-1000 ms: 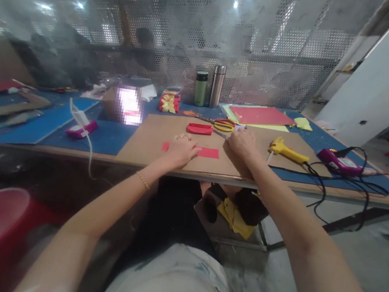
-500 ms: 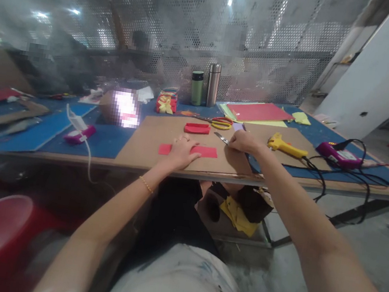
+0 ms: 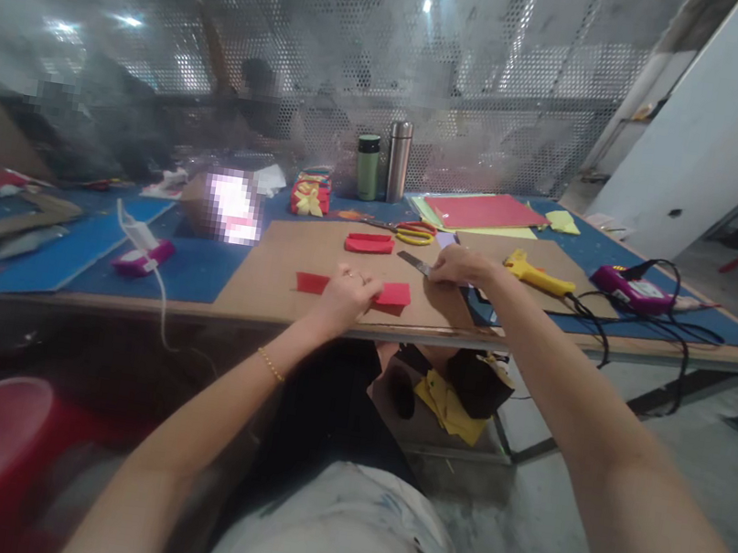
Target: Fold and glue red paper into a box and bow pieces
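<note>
Where the person's left hand [image 3: 348, 297] had lain flat half a second earlier, I now saw it drawn together, thumb and fingers pinching the red strip [image 3: 397, 296], whose right end stood slightly off the cardboard [image 3: 268, 252]. The right hand [image 3: 458, 265] gripped a flat metal piece [image 3: 413, 263], one end jutting out as before. Just beyond, the folded red piece [image 3: 369, 244], the scissors [image 3: 415, 235] and, farther right, the yellow glue gun [image 3: 539, 276] had kept their places.
</note>
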`<state>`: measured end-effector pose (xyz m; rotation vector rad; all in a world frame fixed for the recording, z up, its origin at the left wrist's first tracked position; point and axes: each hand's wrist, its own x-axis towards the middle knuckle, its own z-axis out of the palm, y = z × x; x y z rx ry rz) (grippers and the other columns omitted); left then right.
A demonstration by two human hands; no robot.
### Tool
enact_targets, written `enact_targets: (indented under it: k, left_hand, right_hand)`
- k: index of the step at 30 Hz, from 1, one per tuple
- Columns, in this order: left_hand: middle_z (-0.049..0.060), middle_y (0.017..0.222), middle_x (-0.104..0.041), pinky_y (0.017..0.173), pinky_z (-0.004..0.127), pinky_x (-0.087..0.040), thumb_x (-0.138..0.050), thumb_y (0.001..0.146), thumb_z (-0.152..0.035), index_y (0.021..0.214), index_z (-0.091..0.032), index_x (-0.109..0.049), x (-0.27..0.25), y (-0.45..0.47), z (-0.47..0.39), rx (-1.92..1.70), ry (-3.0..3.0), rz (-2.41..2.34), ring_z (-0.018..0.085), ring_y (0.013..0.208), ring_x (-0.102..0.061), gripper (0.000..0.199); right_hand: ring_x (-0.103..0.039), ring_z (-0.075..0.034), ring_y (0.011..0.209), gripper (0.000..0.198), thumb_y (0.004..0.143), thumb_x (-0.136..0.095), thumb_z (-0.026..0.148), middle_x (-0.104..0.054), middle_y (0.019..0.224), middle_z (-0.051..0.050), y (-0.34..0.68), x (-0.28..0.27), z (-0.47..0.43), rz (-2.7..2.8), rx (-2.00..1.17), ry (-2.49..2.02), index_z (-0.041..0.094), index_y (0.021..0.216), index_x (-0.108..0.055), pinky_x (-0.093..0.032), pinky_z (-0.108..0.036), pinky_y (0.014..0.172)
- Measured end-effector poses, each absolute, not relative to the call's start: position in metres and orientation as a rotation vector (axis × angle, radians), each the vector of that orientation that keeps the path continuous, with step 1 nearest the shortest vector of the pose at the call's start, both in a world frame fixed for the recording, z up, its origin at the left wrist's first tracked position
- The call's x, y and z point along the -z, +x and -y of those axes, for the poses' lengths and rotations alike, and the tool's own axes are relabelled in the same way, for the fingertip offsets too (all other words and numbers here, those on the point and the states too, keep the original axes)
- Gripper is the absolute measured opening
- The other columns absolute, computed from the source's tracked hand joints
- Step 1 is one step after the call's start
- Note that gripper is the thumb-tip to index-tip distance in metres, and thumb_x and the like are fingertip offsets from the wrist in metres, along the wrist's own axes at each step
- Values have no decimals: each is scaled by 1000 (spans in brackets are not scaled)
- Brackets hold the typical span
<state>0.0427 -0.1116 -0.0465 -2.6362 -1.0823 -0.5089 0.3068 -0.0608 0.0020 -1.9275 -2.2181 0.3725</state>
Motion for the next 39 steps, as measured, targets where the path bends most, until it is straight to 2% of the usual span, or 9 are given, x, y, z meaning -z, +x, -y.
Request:
enact_targets:
  k: [5,9,15,18,22,24,28,32,39]
  left_hand:
    - [13,103,-76,98,42,-39,-42,108,-17,112,-16,-73,48,41,116,585,-2661,1081,26,98,-65,31]
    - [11,107,-79,99,41,-40,-48,110,-23,117,-18,-74,47,41,118,718,-2709,1152,26,103,-68,27]
    - [11,112,-81,103,45,-39,-53,108,-24,115,-20,-77,45,43,118,764,-2782,1215,26,105,-70,25]
    - [10,114,-81,103,45,-40,-52,108,-23,117,-21,-75,46,44,119,738,-2774,1227,26,108,-69,25]
    - [14,131,-74,105,46,-40,-58,105,-23,138,-22,-68,42,47,123,694,-2678,1218,31,122,-63,35]
    - [17,136,-70,106,49,-39,-59,105,-26,132,-23,-74,39,49,125,659,-2619,1178,34,126,-59,31]
    - [15,116,-68,99,47,-43,-51,110,-30,109,-23,-83,40,51,118,505,-2742,1028,29,109,-59,33]
    - [9,100,-58,89,37,-48,-53,110,-33,128,-26,-82,49,49,104,516,-2887,1050,23,94,-55,35]
    - [6,99,-50,93,36,-50,-47,107,-20,140,-35,-76,48,48,95,455,-2979,1117,22,92,-49,47]
  right_hand:
    - [-70,-21,83,14,89,-68,17,-80,89,-9,313,-1,75,2134,-230,-1869,16,90,-81,-47,-27,73]
    - [-66,-19,71,21,99,-57,27,-75,78,-7,331,13,114,1970,-288,-1665,17,91,-74,-46,-28,70]
    - [-59,-18,60,29,96,-58,42,-67,65,-1,339,48,172,1894,-570,-1440,19,99,-75,-45,-28,62]
    - [-62,-19,62,38,96,-56,40,-69,66,-1,335,57,184,1939,-657,-1375,18,115,-81,-47,-28,63]
    - [-70,-21,72,40,96,-55,35,-80,82,-6,331,58,187,1959,-712,-1350,18,116,-85,-54,-29,69]
    - [-73,-21,75,38,96,-56,32,-83,88,-7,330,57,187,1962,-701,-1360,18,116,-86,-56,-30,72]
    - [-77,-22,81,38,97,-55,26,-86,97,-7,325,55,187,1985,-661,-1382,20,117,-86,-59,-30,78]
    - [-81,-25,100,39,97,-55,22,-86,113,-8,322,55,187,1999,-644,-1384,21,120,-86,-61,-31,88]
    - [-80,-26,110,42,98,-53,21,-85,119,-5,320,61,189,1997,-709,-1328,23,126,-84,-63,-33,93]
